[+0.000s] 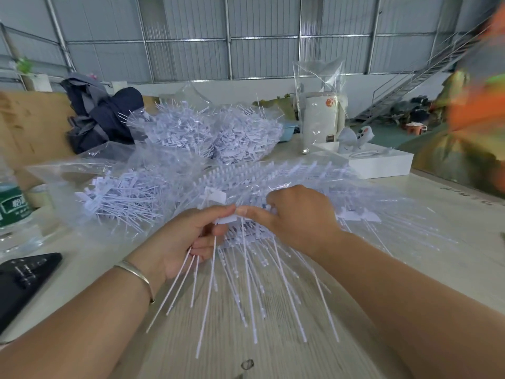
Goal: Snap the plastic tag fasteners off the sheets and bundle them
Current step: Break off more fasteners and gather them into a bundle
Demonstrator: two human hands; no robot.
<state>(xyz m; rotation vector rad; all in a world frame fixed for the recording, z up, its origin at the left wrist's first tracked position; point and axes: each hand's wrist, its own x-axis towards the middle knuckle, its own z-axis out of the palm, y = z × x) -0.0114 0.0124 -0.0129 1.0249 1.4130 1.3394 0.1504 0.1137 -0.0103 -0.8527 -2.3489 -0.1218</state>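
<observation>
My left hand (191, 236) grips a small bunch of white plastic tag fasteners (188, 285), their thin tails fanning down towards me. Its thumb and forefinger pinch the flat head of one fastener (227, 220). My right hand (297, 217) pinches the same spot from the right, fingers curled over a sheet of joined fasteners (262, 176) lying on the table. More tails (276, 283) spread out below both hands. A loose heap of fasteners (125, 201) lies on clear plastic to the left.
Big bags of fasteners (218, 138) stand at the back. A green-labelled bottle (11, 206) and a black device (24, 277) are at left, a white box (382, 162) at right, a dark backpack (101, 119) behind. A blurred orange figure (475, 99) is at far right.
</observation>
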